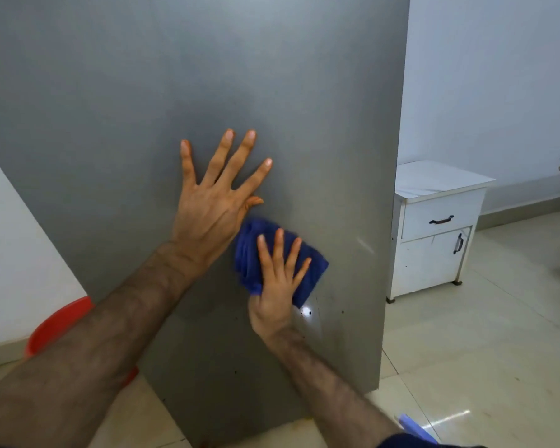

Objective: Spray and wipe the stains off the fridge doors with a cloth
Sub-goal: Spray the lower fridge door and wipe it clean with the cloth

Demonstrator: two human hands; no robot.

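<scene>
Head view. The grey fridge door fills most of the scene, running from the top edge down to the tiled floor.

Left hand — laid flat against the door at mid-height, palm to the metal, fingers spread wide and pointing up. It grips nothing.

Right hand — just below and to the right of the left hand, the two hands close but apart. Its palm and straightened fingers press a blue cloth flat against the door. The fingers lie on top of the cloth rather than curling around it. The cloth is bunched in folds, showing on both sides of the fingers, and its upper left corner sits just under the left thumb.

Stains: small dark specks mark the door just below the cloth's lower right corner, beside a bright glint of reflected light. A few more specks are scattered lower down. A pale streak lies on the door to the right of the cloth.

Surroundings: a white cabinet with one drawer and one door stands on the floor at the far right, past the fridge's edge. A red object shows at the left, partly hidden behind the left forearm. A blue item lies at the near right edge — too blurred to identify.
</scene>
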